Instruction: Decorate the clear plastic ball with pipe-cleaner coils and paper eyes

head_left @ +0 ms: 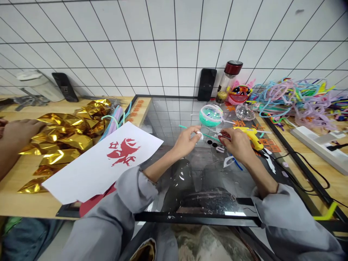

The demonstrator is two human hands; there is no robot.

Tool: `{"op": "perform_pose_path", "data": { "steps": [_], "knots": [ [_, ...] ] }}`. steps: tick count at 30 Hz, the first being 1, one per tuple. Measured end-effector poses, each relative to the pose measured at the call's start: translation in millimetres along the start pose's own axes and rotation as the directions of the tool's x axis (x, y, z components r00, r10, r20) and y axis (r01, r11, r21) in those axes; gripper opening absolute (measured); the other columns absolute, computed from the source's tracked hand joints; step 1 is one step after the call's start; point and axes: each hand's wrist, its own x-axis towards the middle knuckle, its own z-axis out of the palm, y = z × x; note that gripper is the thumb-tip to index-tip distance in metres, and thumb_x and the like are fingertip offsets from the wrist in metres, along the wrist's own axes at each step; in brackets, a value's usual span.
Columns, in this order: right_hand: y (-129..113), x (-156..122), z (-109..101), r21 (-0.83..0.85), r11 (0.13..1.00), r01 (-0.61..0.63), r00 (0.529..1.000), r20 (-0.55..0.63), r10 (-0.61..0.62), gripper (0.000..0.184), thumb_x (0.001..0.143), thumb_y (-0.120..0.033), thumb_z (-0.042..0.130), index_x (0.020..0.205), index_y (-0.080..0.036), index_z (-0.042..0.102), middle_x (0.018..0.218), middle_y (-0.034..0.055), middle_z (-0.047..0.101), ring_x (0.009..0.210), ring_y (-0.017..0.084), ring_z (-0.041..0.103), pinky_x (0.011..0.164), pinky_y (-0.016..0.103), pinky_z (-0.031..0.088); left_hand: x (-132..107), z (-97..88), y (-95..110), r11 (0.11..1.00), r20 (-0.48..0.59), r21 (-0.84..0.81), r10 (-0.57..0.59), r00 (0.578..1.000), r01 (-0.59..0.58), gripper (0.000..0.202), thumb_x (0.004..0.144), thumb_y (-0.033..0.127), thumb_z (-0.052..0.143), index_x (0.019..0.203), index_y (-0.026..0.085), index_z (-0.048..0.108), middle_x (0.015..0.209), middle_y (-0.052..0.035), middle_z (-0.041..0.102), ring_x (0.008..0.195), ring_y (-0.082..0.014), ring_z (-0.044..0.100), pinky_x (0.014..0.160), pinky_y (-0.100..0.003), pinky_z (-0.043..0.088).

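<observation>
My left hand (pixel 188 140) pinches a small white piece (pixel 201 135) at its fingertips. My right hand (pixel 236 142) is closed around scissors (pixel 214 131) with dark red handles, their metal blades pointing left toward the white piece. A thin green stem (pixel 210 137) lies between the hands, partly hidden. Behind them is a round teal form (pixel 210 116) with a pale rim, apparently wound from fuzzy stems. Small black discs (pixel 212 144) lie below the scissors. Near my right wrist are a white cut-out (pixel 228 161) and a blue stem (pixel 238 165).
A yellow glue gun (pixel 251 137) and clear plastic dome (pixel 245 112) lie right. Farther right are tangled fuzzy stems (pixel 293 99) and a power strip (pixel 320 148). A bottle (pixel 227 81) stands behind. Left are red-printed paper (pixel 89 174), gold foil (pixel 65 141) and another person's hand (pixel 23 130).
</observation>
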Motion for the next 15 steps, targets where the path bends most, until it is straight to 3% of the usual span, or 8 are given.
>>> {"op": "perform_pose_path", "data": {
  "steps": [4, 7, 11, 15],
  "knots": [
    [2.0, 4.0, -4.6, 0.014, 1.0, -0.023, 0.998, 0.057, 0.023, 0.031, 0.082, -0.019, 0.053, 0.109, -0.014, 0.068, 0.1, 0.0135, 0.072, 0.096, 0.03, 0.064, 0.079, 0.036, 0.045, 16.0, 11.7, -1.5, 0.959, 0.251, 0.271, 0.017, 0.968, -0.087, 0.01, 0.082, 0.02, 0.051, 0.084, 0.019, 0.061, 0.137, -0.0112, 0.053, 0.13, -0.0274, 0.043, 0.106, -0.049, 0.034],
    [4.2, 5.8, -6.6, 0.045, 0.998, -0.05, 0.994, 0.101, 0.045, 0.03, 0.082, -0.019, 0.053, 0.107, -0.014, 0.068, 0.102, 0.0131, 0.072, 0.096, 0.028, 0.065, 0.078, 0.034, 0.045, 21.9, 15.0, -3.9, 0.91, 0.334, 0.405, -0.057, 0.941, -0.089, 0.013, 0.082, 0.019, 0.048, 0.085, 0.018, 0.061, 0.138, -0.0115, 0.052, 0.133, -0.0299, 0.039, 0.108, -0.057, 0.026],
    [5.9, 10.0, -4.1, 0.07, 0.997, 0.014, 0.989, 0.143, -0.024, 0.028, 0.082, -0.019, 0.052, 0.103, -0.015, 0.069, 0.099, 0.0117, 0.072, 0.091, 0.026, 0.064, 0.075, 0.032, 0.043, 14.5, 10.9, -4.4, 0.902, 0.387, 0.413, -0.044, 0.921, -0.13, 0.014, 0.083, 0.019, 0.047, 0.085, 0.018, 0.061, 0.133, -0.0107, 0.057, 0.128, -0.0288, 0.045, 0.107, -0.051, 0.031],
    [1.1, 19.0, 12.2, 0.077, 0.985, 0.152, 0.974, 0.157, -0.162, 0.025, 0.083, -0.018, 0.05, 0.097, -0.015, 0.07, 0.091, 0.0112, 0.071, 0.086, 0.024, 0.062, 0.076, 0.032, 0.042, -3.2, 5.4, -4.0, 0.909, 0.445, 0.368, 0.014, 0.895, -0.197, 0.012, 0.081, 0.016, 0.049, 0.082, 0.017, 0.06, 0.127, -0.0128, 0.06, 0.124, -0.0269, 0.049, 0.106, -0.044, 0.035]
  ]
}}
